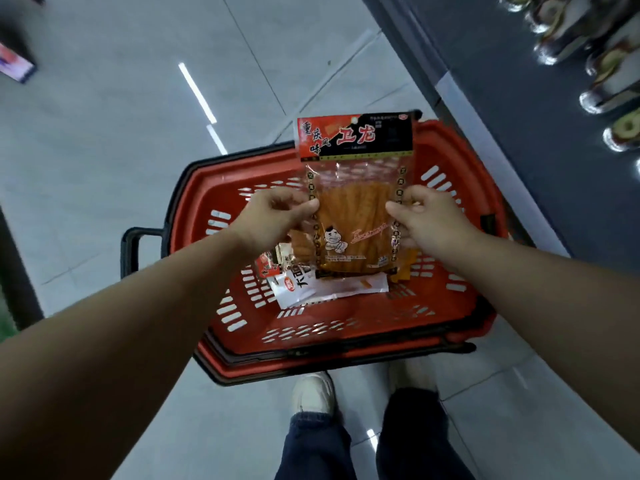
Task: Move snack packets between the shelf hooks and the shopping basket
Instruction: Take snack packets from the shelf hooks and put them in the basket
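Right now both hands are on one snack packet (pixel 356 202), held upright over the shopping basket (pixel 332 327). Our left hand (pixel 277 211) pinches its left edge, our right hand (pixel 420 214) pinches the right edge, thumbs on the clear front. Red-and-black header faces up and away from us.

Can't tell direction from this alone: going in or coming out. If it's going in, we lower it flat onto the other packets (pixel 322 289) and let go of both edges together so it doesn't stand on end. If it's heading for a hook, we keep the header topmost and the hang hole free of fingers; the hole itself is too small to make out here.

Nearest to us: our shoes (pixel 313 393) and dark trousers, just short of the basket's near rim. Basket is red with black handles, sitting on the floor (pixel 104 133), a few packets lying loose in the bottom.

Further out: pale grey tiles with strip-light glare. At the far right, a dark shelf base (pixel 519 116) with rows of blurred hanging goods (pixel 609 74).
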A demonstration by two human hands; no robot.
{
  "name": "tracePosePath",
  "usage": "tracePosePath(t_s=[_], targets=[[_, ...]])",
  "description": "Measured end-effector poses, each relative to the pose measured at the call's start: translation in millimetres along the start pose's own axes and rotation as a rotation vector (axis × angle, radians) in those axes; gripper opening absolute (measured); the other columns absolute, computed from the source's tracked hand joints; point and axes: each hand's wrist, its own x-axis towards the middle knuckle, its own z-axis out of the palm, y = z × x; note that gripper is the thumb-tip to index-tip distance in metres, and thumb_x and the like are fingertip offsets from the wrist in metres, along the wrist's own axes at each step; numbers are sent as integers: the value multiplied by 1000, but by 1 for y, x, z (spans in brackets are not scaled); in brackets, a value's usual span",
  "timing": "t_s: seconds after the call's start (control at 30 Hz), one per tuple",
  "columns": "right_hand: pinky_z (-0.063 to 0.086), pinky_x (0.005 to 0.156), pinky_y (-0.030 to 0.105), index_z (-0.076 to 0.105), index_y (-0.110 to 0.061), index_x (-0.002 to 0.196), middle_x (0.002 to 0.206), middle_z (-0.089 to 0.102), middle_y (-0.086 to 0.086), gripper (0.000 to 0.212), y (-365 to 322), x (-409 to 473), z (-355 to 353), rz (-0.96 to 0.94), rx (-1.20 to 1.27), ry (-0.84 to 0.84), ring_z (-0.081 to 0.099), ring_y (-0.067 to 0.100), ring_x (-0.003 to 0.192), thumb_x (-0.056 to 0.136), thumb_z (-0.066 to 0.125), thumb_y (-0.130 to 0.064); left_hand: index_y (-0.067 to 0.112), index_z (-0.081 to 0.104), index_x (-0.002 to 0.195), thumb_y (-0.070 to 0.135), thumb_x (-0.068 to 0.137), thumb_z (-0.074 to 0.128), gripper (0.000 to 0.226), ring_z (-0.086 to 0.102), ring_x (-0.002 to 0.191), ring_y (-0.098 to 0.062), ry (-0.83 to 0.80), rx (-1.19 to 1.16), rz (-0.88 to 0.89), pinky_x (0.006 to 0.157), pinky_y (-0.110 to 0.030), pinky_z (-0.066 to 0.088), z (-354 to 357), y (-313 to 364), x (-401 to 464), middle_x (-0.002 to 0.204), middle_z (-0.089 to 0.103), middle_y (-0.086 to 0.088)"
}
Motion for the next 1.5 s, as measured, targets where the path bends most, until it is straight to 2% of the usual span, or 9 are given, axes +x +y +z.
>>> tracePosePath(t_s=[0.27, 0.43, 0.63, 0.87, 1.03, 1.17, 1.27, 1.37, 1.5], targets=[[49, 71, 43, 58, 0, 111, 69, 49, 5, 27, -140, -104, -73, -121, 67, 194, 47, 25, 70, 92, 60, -19, 13, 69, 90, 31, 92, 60, 20, 70, 66, -10, -11, 109, 195, 52, -17, 50, -43, 172, -83, 82, 72, -5], [52, 65, 37, 55, -2, 107, 81, 55, 10, 22, -262, -205, -137, -314, 32, 322, 52, 24, 72, 94, 57, -20, 16, 69, 91, 34, 92, 59, 20, 72, 79, -11, 23, 179, 400, 57, -20, 47, -71, 313, -154, 85, 73, 1], [52, 47, 25, 61, -5, 97, 73, 49, 7, 23, -383, -371, -207, -471, 54, 555, 48, 16, 57, 95, 55, -27, 15, 69, 85, 29, 91, 62, 17, 68, 60, -4, 28, 182, 702, 55, -21, 52, -78, 475, -283, 72, 71, 4], [54, 84, 48, 61, -23, 78, 90, 67, 0, 27, -452, -563, -284, -573, 92, 939, 63, 25, 86, 94, 51, -43, 2, 69, 92, 34, 93, 59, 33, 62, 54, -7, -67, 171, 982, 45, -17, 43, -33, 627, -439, 75, 67, -6], [42, 75, 32, 65, -11, 105, 88, 62, 6, 26, -447, -679, -335, -657, 85, 1148, 58, 23, 82, 96, 51, -31, 21, 67, 73, 36, 89, 63, 22, 66, 60, -16, -107, 141, 1111, 47, -21, 39, 34, 687, -528, 56, 65, 5], [40, 91, 25, 53, -5, 131, 120, 57, 5, 40, -420, -744, -382, -660, 192, 1270, 51, 14, 103, 95, 56, -21, 24, 68, 79, 32, 90, 63, 15, 65, 60, -13, -165, 129, 1209, 44, -18, 46, 107, 713, -582, 77, 68, 3], [46, 88, 35, 63, -2, 107, 93, 56, 6, 24, -379, -791, -415, -613, 232, 1319, 53, 21, 92, 94, 56, -20, 22, 66, 96, 30, 89, 66, 11, 69, 61, -14, -251, 111, 1240, 49, -18, 49, 173, 722, -611, 89, 69, 0], [46, 78, 36, 58, 9, 95, 87, 50, 32, 32, -327, -834, -452, -514, 267, 1393, 56, 30, 81, 94, 55, -23, 15, 66, 99, 24, 88, 68, 15, 67, 64, -20, -337, 87, 1240, 40, -8, 38, 249, 726, -635, 91, 69, -2], [41, 66, 30, 57, 2, 79, 72, 50, 10, 31, -262, -893, -498, -416, 334, 1511, 47, 21, 68, 92, 57, -26, 11, 66, 94, 17, 86, 70, 11, 66, 69, -20, -502, 69, 1210, 62, -26, 58, 356, 727, -669, 101, 66, -2]])
